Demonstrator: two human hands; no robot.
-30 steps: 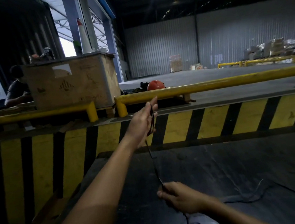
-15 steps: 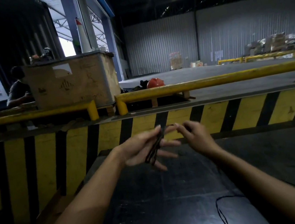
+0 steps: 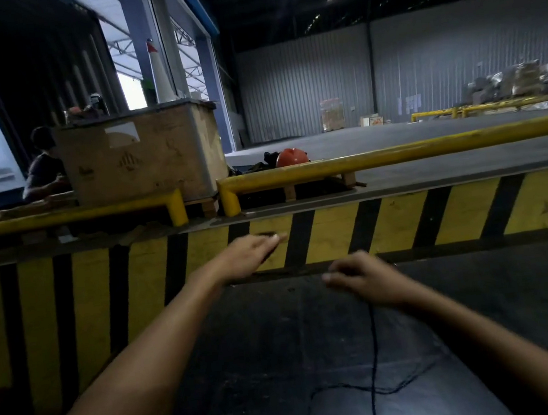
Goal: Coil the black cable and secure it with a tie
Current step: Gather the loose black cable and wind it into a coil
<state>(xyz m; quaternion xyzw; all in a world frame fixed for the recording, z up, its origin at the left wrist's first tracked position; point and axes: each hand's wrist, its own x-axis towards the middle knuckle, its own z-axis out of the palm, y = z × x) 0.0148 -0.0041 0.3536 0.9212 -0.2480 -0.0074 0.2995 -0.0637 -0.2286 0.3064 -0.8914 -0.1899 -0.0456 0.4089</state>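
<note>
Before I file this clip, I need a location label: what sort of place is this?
Most likely a warehouse loading dock: yellow guard rails, a black-and-yellow hazard-striped edge, corrugated metal walls and palletised goods in the distance.

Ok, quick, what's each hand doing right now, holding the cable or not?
Left hand: fingers extended, dark loops of the black cable seem wrapped around them; blurred.
Right hand: fingers curled, cable hangs from it down to the floor.
</note>
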